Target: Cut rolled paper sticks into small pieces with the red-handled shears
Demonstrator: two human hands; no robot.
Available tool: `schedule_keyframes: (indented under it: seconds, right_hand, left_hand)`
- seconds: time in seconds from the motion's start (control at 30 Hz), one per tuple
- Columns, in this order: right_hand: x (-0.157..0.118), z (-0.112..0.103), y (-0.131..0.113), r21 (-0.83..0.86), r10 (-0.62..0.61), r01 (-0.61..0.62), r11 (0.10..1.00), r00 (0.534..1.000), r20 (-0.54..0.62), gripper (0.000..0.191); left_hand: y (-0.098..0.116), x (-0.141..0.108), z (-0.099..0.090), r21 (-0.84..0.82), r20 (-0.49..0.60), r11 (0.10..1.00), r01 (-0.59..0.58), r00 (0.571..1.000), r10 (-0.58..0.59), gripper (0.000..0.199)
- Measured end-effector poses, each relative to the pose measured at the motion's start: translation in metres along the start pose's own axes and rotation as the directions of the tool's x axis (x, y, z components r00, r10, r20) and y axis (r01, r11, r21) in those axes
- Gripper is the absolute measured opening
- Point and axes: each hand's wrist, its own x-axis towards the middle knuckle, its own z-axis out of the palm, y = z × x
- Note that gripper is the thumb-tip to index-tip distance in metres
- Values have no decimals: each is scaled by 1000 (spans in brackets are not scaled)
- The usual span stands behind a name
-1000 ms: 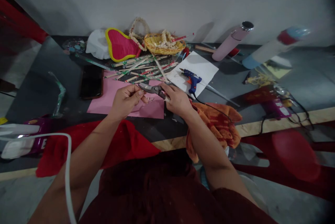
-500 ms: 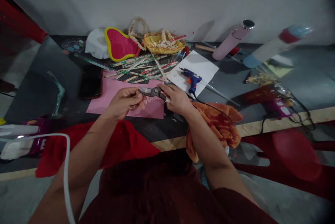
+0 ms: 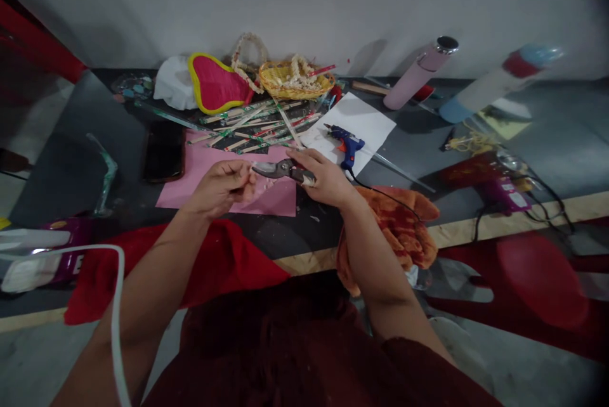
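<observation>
The right hand (image 3: 328, 180) grips pruners (image 3: 284, 169) beside the left hand (image 3: 219, 186) pinching an apparent pale bit (image 3: 252, 167), some cutting seemingly done as scraps (image 3: 269, 184) dot pink paper (image 3: 197, 156) at the pruners' 7 o'clock while sticks (image 3: 240, 123) heaped at 11 look uncut.

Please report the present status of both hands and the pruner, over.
Right hand gripping pruner. Left hand at its tip; anything held there too small to tell. Glue gun on white paper, clear of pruner.
</observation>
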Motion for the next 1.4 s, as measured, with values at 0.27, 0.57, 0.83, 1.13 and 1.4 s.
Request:
schedule_keyframes:
  seconds: [0.27, 0.57, 0.83, 1.13, 1.4]
  right_hand:
    - [0, 10, 24, -143, 411, -436, 889, 895, -173, 71]
    - [2, 15, 9, -292, 317, -374, 881, 922, -223, 41]
    - [8, 44, -24, 308, 88, -74, 949, 996, -32, 23]
    - [8, 40, -30, 599, 134, -184, 780, 983, 128, 40]
    - [7, 41, -31, 797, 170, -259, 546, 965, 198, 39]
  left_hand:
    - [-2, 12, -7, 253, -249, 956, -150, 945, 214, 26]
    - [-19, 13, 4, 574, -111, 815, -82, 978, 177, 21]
    - [-23, 14, 1, 805, -37, 581, -117, 969, 246, 24]
    - [-19, 6, 13, 907, 52, 401, -128, 979, 195, 20]
    - [-18, 3, 21, 929, 41, 344, -139, 960, 279, 18]
